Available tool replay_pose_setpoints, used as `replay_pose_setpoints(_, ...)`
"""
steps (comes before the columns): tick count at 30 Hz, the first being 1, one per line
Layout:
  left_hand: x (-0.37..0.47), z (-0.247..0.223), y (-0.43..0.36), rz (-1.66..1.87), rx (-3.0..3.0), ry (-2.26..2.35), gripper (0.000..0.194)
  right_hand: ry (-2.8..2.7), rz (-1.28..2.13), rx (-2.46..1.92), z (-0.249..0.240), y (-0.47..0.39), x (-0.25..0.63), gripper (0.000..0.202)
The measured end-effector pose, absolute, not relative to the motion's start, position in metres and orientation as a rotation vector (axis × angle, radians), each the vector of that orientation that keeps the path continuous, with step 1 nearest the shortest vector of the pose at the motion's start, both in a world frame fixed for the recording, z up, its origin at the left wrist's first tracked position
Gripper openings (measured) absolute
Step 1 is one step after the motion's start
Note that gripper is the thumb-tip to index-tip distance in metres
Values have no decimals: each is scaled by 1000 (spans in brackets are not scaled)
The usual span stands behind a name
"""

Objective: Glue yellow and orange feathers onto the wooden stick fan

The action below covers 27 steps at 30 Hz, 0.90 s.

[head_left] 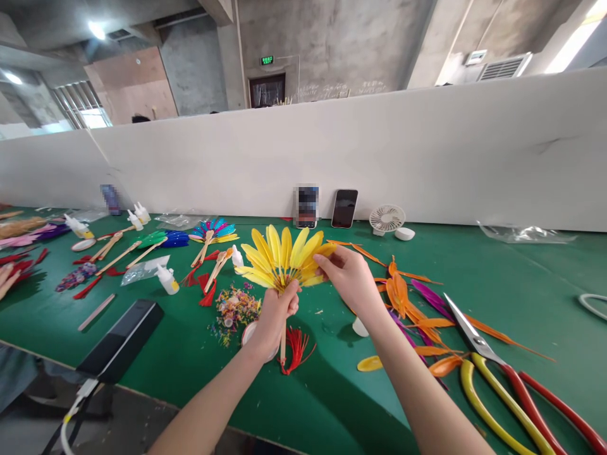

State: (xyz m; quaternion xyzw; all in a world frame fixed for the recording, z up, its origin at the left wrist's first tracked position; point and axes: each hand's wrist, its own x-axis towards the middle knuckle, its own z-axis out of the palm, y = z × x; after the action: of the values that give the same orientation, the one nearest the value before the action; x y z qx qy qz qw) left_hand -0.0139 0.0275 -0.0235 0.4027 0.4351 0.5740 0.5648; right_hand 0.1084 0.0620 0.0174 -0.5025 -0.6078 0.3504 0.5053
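Fingers (293,308) of my left hand (277,313) curl closed round the base of a yellow feather fan (275,249), held up over the green table (327,385); my right thumb and forefinger pinch its rightmost feather (327,249). Beyond, a green sign (267,60) reads EXIT; wall handwriting (327,90) and the squeeze bottle's (165,276) yellow label (175,286) are too small to read.

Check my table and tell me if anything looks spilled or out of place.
Two things, perhaps. Colourful clippings lie scattered straight on the green table, looking like spilled scraps. One yellow feather lies near the orange feathers, odd because it is apart from the yellow fan in your left hand.
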Motion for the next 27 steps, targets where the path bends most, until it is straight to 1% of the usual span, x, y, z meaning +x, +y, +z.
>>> replay_pose_setpoints(6, -14, -22, 27, 1355, 920, 1010, 43, -1492, 659, -1226, 20, 56, 104, 11)
replay_pose_setpoints(10, -15, -23, 28, 1363, 910, 977, 42, -1509, 318, -1167, 20, 55, 107, 22)
replay_pose_setpoints(12, -15, -24, 28, 1362, 911, 964, 42, -1483, 221, -1137, 18, 57, 109, 29)
replay_pose_setpoints(14, -15, -25, 29, 1365, 911, 951, 43, -1450, 289, -1109, 15, 60, 111, 37)
replay_pose_setpoints(17, -16, -26, 29, 1374, 912, 930, 42, -1382, 559, -1061, 13, 64, 113, 47)
replay_pose_setpoints(18, -17, -27, 29, 1377, 914, 924, 42, -1368, 662, -1047, 13, 65, 113, 47)
replay_pose_setpoints(21, -17, -28, 29, 1377, 917, 911, 41, -1391, 895, -1035, 15, 66, 115, 34)
replay_pose_setpoints(23, -17, -28, 29, 1372, 914, 912, 42, -1425, 960, -1040, 16, 65, 117, 29)
replay_pose_setpoints(27, -16, -29, 29, 1366, 912, 911, 44, -1457, 997, -1022, 16, 64, 119, 28)
